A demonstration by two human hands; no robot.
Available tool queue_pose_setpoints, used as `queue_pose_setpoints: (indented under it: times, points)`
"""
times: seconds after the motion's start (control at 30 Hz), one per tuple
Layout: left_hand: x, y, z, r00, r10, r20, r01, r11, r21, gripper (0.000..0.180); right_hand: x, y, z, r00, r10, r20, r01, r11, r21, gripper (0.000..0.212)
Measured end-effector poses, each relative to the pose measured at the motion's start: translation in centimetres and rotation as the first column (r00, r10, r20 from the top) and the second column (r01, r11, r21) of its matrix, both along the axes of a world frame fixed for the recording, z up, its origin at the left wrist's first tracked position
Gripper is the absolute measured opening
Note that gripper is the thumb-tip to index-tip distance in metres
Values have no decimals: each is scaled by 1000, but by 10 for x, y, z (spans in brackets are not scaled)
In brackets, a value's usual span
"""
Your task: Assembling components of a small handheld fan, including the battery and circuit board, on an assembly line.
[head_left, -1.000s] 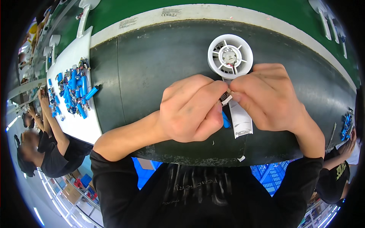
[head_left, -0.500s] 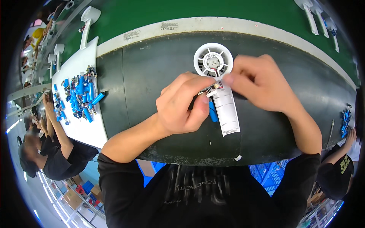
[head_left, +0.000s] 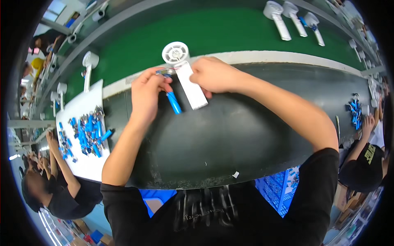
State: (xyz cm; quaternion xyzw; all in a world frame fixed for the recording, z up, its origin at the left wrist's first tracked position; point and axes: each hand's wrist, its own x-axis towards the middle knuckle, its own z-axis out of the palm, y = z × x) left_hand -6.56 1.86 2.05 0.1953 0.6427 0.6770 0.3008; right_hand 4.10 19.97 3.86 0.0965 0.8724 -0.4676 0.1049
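A white handheld fan has its round, spoked head (head_left: 175,53) at the far end and its long white handle (head_left: 192,88) slanting back toward me. My right hand (head_left: 215,76) is closed round the handle's right side, with some fingers hidden. To the left of the handle, my left hand (head_left: 145,92) pinches a small circuit board (head_left: 165,72) with thin wires running toward the fan. Below those fingers hangs a blue cylindrical battery (head_left: 173,102), apart from the handle.
A dark work mat (head_left: 246,131) lies before me, with a white scrap (head_left: 235,174) near its edge. At left, a white board (head_left: 88,166) bears a heap of blue batteries (head_left: 90,133). Fans (head_left: 279,20) lie on the green belt (head_left: 221,33). Co-workers sit on both sides.
Both hands and the fan have moved away from me and leftward. The handle shows a smooth face instead of its ribbed inside. The circuit board and battery now stand off to its left.
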Motion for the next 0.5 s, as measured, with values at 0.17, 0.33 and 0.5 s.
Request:
queue_pose_setpoints:
  times: [0.17,0.33,0.5]
  points:
    - [-81,41,0,995,61,-82,-64,998,-31,16,-76,23,-7,978,-163,-130,172,983,61,27]
    - [-131,79,-1,960,91,-264,-140,975,-172,19,-112,44,-22,897,-366,-247,392,918,64,29]
    - [-133,51,16,918,68,-392,-194,937,-291,24,-75,87,-18,582,-463,-668,712,687,145,28]
